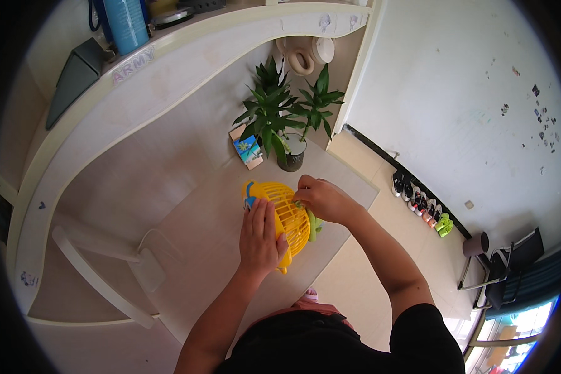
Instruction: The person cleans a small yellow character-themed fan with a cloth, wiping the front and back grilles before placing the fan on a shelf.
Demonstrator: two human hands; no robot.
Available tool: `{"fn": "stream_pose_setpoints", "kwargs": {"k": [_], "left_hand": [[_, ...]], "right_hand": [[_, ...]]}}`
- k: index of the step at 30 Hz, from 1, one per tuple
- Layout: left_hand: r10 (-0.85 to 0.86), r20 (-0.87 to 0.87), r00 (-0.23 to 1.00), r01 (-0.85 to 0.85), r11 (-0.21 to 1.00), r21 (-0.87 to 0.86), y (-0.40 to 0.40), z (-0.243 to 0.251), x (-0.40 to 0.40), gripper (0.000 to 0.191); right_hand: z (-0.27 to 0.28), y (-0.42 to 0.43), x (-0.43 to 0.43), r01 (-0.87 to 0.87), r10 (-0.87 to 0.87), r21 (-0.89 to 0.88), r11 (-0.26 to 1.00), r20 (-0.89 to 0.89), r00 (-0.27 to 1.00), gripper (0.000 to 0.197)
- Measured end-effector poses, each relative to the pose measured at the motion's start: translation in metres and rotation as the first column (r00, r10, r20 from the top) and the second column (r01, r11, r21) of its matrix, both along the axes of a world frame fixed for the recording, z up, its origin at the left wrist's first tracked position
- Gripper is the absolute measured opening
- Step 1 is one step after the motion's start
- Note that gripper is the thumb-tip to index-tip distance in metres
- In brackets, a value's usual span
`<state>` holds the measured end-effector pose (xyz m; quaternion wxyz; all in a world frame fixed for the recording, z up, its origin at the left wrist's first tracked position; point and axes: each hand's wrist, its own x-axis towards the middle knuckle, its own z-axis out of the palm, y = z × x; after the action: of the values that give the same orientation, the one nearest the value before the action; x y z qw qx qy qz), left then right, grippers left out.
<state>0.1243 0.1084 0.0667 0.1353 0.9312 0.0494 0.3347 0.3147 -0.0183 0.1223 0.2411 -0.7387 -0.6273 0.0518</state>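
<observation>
A yellow plastic basket (293, 216) with slatted openings rests tilted on the desk in front of me. Blue and white markings show at its far left end. My left hand (261, 236) lies along its near left side, fingers together and thumb by the rim, holding it. At the slats on the far right, my right hand (314, 196) has its fingers pinched around a small green piece (299, 204), mostly covered by the fingertips. A light green soft-looking thing (314, 226) sticks out past the basket's right side; the rest of it is hidden.
A leafy plant in a glass vase (291, 154) stands behind the basket, beside a small beach-picture box (248, 148). A white desk lamp (147, 271) is at left. A curved shelf (135, 82) overhangs the desk (205, 233). Shoes (420, 201) line the wall.
</observation>
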Motion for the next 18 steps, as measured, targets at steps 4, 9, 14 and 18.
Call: {"fn": "stream_pose_setpoints", "kwargs": {"k": [4,9,14,18], "left_hand": [[-0.002,-0.014,1.000,0.002,1.000,0.008,0.001,-0.001,0.001,0.064],[-0.008,-0.005,1.000,0.008,1.000,0.004,0.000,-0.001,0.001,0.064],[0.000,-0.021,1.000,0.000,1.000,-0.003,-0.001,0.002,0.000,0.065],[0.010,-0.033,0.999,-0.010,1.000,0.008,-0.001,0.002,0.000,0.067]], "right_hand": [[0.008,0.018,-0.002,0.039,-0.029,0.106,0.994,-0.100,0.995,0.014],[0.003,0.023,0.001,0.044,-0.044,0.002,0.999,-0.002,0.999,0.013],[0.005,0.023,0.003,-0.030,0.055,-0.085,0.996,0.322,0.945,0.013],[0.011,0.028,-0.003,-0.010,0.078,-0.169,0.986,0.400,0.913,0.014]]}}
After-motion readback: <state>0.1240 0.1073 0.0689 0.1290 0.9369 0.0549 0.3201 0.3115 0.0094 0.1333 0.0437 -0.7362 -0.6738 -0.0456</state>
